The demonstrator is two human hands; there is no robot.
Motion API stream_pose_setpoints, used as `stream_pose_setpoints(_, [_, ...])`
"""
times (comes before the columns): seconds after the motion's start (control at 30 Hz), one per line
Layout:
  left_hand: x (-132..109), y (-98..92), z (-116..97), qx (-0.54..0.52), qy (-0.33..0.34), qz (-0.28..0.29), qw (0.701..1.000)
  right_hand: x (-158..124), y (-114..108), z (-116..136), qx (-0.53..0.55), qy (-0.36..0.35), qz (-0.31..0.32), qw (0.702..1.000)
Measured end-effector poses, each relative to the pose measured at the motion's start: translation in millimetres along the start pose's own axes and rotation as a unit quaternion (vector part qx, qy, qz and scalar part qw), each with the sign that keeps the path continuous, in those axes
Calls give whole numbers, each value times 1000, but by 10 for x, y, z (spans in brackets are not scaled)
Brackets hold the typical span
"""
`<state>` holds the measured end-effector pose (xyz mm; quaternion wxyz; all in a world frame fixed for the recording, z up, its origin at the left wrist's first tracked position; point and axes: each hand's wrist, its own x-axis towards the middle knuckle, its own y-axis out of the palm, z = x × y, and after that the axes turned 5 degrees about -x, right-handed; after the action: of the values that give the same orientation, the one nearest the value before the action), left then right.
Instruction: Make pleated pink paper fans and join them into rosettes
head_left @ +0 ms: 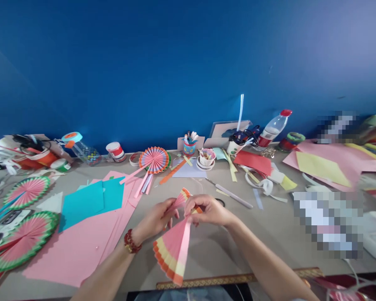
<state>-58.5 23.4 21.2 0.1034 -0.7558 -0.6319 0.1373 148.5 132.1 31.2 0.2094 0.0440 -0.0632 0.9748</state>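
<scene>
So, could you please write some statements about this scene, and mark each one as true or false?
1. The left hand and right hand both touch the pleated paper. True.
2. The red bracelet is on the right wrist. False: it is on the left wrist.
3. The teal sheets lie on pink paper. True.
4. The bottle has a green cap. False: its cap is red.
5. A pale-handled tool lies on the table. True.

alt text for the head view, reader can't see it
Left hand and right hand hold a pleated pink, yellow and orange paper fan over a cluttered table; round green-edged fans and coloured sheets lie to the left.
</scene>
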Motion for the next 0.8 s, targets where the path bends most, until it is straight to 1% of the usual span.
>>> stream_pose_setpoints(0.1, [-1,-4,-57,12,58,28,998,31,24,-53,-71,1,-79,994])
stream_pose_setpoints(0.13, [-5,-9,-70,5,70,40,997,37,24,-64,-93,1,-103,990])
stream_pose_setpoints(0.2, [-22,-17,-82,-18,72,66,995,42,19,-71,-138,-5,-136,981])
stream_pose_setpoints(0.3, [-52,-15,-66,-68,45,73,994,43,21,-43,-214,-37,-147,965])
stream_pose_setpoints(0.37, [-63,5,-46,-117,37,58,991,44,38,-17,-255,-75,-144,953])
stream_pose_setpoints(0.43, [-61,49,-28,-162,52,48,984,45,69,-6,-282,-97,-147,943])
stream_pose_setpoints(0.5, [-52,116,-15,-189,68,42,979,43,108,-15,-301,-96,-153,936])
stream_pose_setpoints(0.53, [-48,154,-11,-194,64,37,978,41,128,-24,-309,-95,-156,933])
stream_pose_setpoints(0.6, [-47,222,-14,-192,36,22,981,36,163,-42,-316,-97,-162,930])
stream_pose_setpoints(0.67, [-55,261,-29,-173,16,1,985,32,188,-49,-298,-95,-171,934])
stream_pose_setpoints(0.73, [-68,261,-51,-141,25,-15,990,32,202,-44,-240,-80,-186,949])
stream_pose_setpoints(0.8, [-83,230,-70,-94,46,-30,994,33,208,-34,-155,-68,-202,964])
